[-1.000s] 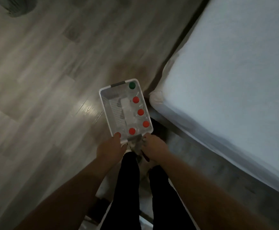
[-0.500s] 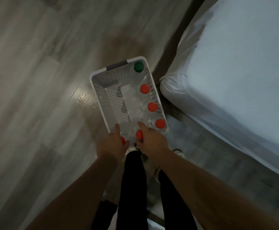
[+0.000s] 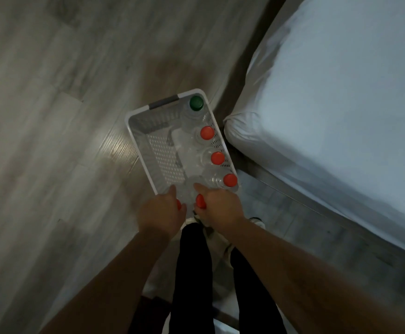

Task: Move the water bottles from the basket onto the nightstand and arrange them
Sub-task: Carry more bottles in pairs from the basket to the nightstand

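Head: both hands (image 3: 189,210) grip basket (image 3: 136,116).

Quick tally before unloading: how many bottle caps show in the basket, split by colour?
Red caps: 5 — three clear along the right wall, two partly hidden by the hands
Green caps: 1
Total: 6

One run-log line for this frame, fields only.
stage: carrying | basket: both hands on near rim | left hand | right hand | bottles: all inside | nightstand: unseen
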Action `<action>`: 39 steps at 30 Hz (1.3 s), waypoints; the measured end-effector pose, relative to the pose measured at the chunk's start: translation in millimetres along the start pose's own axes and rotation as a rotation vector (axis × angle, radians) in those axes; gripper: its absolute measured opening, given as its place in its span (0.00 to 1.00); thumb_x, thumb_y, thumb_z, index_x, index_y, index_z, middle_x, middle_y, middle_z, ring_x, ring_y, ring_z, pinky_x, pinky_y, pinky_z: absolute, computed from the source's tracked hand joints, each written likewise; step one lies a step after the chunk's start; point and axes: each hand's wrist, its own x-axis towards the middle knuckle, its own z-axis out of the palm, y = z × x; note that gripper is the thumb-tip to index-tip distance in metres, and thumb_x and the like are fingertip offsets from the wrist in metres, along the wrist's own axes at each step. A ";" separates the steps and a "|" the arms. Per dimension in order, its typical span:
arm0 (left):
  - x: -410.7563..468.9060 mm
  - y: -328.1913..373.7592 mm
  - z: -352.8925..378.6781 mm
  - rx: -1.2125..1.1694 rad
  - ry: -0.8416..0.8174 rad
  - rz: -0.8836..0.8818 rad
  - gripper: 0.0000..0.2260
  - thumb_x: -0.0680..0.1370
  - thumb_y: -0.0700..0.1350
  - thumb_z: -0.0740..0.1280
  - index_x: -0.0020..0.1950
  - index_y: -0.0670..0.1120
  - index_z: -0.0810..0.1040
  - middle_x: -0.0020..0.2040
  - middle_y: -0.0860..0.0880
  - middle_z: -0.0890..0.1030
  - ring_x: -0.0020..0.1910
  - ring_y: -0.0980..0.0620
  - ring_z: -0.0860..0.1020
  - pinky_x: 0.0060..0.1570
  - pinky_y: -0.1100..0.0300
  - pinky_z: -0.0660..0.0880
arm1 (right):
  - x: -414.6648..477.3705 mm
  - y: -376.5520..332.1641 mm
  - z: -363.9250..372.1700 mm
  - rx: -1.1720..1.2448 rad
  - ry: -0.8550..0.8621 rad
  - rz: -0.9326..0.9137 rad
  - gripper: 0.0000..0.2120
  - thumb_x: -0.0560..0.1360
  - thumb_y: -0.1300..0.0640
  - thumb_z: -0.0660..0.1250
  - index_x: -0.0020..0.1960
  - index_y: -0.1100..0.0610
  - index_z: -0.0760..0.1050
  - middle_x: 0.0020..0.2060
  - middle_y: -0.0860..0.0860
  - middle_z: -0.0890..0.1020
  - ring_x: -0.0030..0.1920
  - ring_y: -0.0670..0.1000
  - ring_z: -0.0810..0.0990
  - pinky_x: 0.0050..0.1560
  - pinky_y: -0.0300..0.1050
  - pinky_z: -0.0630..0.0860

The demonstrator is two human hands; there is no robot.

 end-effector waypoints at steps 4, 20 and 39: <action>-22.7 1.7 -35.1 0.034 -0.019 0.047 0.23 0.78 0.56 0.58 0.72 0.51 0.62 0.53 0.47 0.81 0.51 0.47 0.80 0.44 0.57 0.73 | -24.2 -19.4 -25.1 0.061 0.026 0.039 0.24 0.76 0.47 0.61 0.71 0.48 0.63 0.51 0.53 0.82 0.49 0.53 0.81 0.47 0.45 0.76; -177.0 56.3 -161.1 0.076 0.037 0.231 0.22 0.75 0.60 0.59 0.69 0.58 0.66 0.52 0.47 0.82 0.51 0.45 0.80 0.47 0.55 0.74 | -236.2 -46.4 -102.8 0.458 0.389 0.337 0.17 0.69 0.42 0.67 0.58 0.42 0.76 0.44 0.47 0.85 0.45 0.48 0.83 0.45 0.42 0.77; -394.3 294.0 -38.2 0.116 0.149 0.813 0.15 0.72 0.59 0.64 0.58 0.59 0.76 0.49 0.49 0.84 0.52 0.46 0.80 0.46 0.56 0.76 | -598.0 101.5 -3.2 0.849 1.009 0.885 0.13 0.68 0.44 0.71 0.50 0.47 0.80 0.41 0.47 0.84 0.43 0.48 0.81 0.48 0.47 0.79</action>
